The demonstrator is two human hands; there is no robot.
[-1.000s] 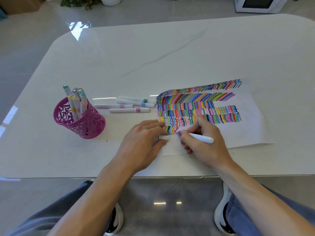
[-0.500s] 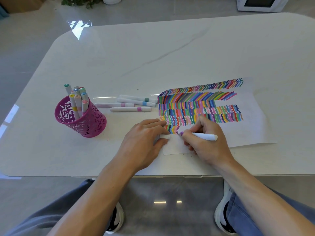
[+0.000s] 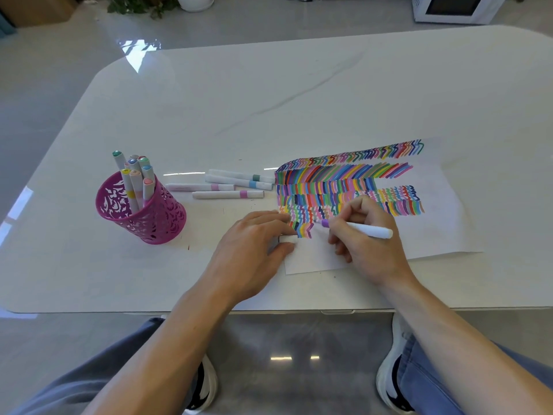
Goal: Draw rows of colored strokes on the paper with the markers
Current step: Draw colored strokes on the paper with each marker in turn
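A white sheet of paper (image 3: 434, 232) lies on the table, covered with several rows of coloured strokes. My right hand (image 3: 368, 244) grips a white marker (image 3: 368, 230) with a purple tip, the tip touching the paper at the right end of the short lowest row. My left hand (image 3: 251, 250) rests on the paper's left edge and pinches a small white marker cap (image 3: 288, 239) between thumb and fingers.
A magenta cut-out cup (image 3: 143, 211) with several markers stands at the left. Several capped markers (image 3: 233, 187) lie on the table between cup and paper. The white table (image 3: 269, 100) has its near edge just below my wrists.
The purple tip has shifted slightly right along the lowest row. My left hand has stayed on the paper's edge.
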